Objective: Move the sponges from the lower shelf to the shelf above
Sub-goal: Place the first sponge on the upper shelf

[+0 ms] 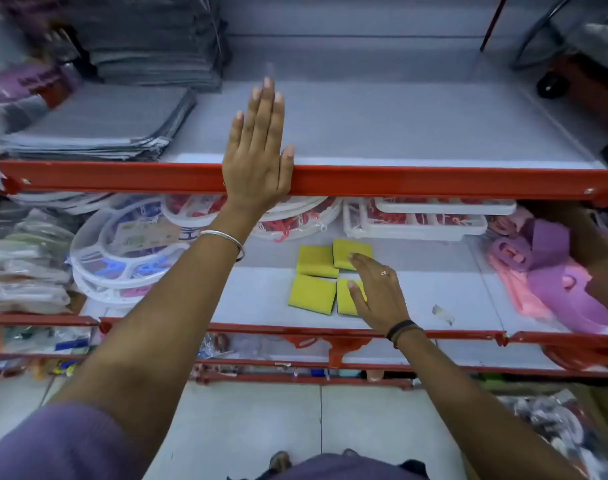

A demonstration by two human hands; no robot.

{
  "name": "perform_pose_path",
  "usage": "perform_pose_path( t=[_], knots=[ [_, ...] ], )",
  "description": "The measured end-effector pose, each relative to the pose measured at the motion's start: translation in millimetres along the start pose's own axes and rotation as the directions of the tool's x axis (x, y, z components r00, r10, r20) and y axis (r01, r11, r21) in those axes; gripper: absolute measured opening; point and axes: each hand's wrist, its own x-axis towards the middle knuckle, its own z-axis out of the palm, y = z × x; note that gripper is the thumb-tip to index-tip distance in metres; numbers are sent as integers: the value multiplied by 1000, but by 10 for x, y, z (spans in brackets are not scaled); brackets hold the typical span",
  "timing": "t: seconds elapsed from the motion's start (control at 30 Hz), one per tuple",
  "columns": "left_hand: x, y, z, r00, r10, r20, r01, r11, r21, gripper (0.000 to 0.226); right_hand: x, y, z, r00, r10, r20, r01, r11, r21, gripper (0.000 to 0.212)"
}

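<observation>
While all four sponges lie on the lower shelf [434, 292], the task stands at its opening step: none has been lifted and nothing yet rests on the bare middle of the shelf above [382, 133].

Left side: the left hand [256, 161] is flat and spread, fingers extended over the upper shelf's surface, palm across the red front rail [434, 180]. It grasps nothing; it appears to brace or steady only.

Centre: the sponges form a two-by-two block of yellow pads. The rear-left sponge [314, 259] and front-left sponge [311, 294] are clear of any hand. The rear-right sponge [347, 252] is touched at its near corner by the fingertips of the right hand, and the front-right sponge [346, 297] is partly covered by the thumb side of that hand.

Right side: the right hand [375, 289] lies low over the pads, fingers loosely extended, not closed. Whether any pad is pinched cannot be told; none appears raised.

Judgement: the next move calls for closing the fingers on one right-hand sponge, lifting it clear of the rail and setting it on the upper shelf.
</observation>
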Motion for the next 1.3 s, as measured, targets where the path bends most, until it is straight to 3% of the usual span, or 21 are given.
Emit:
perform_pose_path(
  t=[0.1, 0.17, 0.3, 0.43, 0.6, 0.73, 0.93, 1.13, 1.3],
  knots=[
    [16, 3, 26, 999, -32, -28, 33, 999, 15, 57, -40, 180, 176, 974, 109, 201, -100, 993, -56, 66],
    [11, 11, 51, 999, -23, -43, 25, 999, 36, 57, -61, 269, 262, 914, 193, 358, -166, 980, -106, 79],
    [-7, -5, 78, 998, -40, -44, 44, 995, 91, 58, -19, 316, 357, 861, 238, 450, -207, 971, -117, 86],
    [-8, 19, 54, 999, -42, -23, 44, 996, 81, 58, -5, 268, 288, 857, 295, 422, -288, 954, -81, 86],
    [-16, -11, 31, 1000, -27, 0, 27, 999, 40, 57, 61, 57, -2, 910, 303, 283, -308, 951, -30, 78],
    [-60, -36, 4, 999, -42, 19, 41, 998, 39, 58, 183, -213, -428, 902, 325, 282, -342, 940, 10, 84],
    [-225, -68, 3, 995, -80, 60, 78, 996, 36, 59, 270, -750, -1227, 910, 321, 263, -357, 928, 103, 71],
    [-163, -105, 31, 997, -63, 38, 61, 996, 64, 59, 525, -1320, -2045, 952, 299, 67, -303, 950, 74, 62],
    [-158, -131, 63, 999, -38, 14, 37, 996, 78, 58, 1208, -1449, -2126, 923, 361, -136, -347, 931, 114, 79]
  ],
)
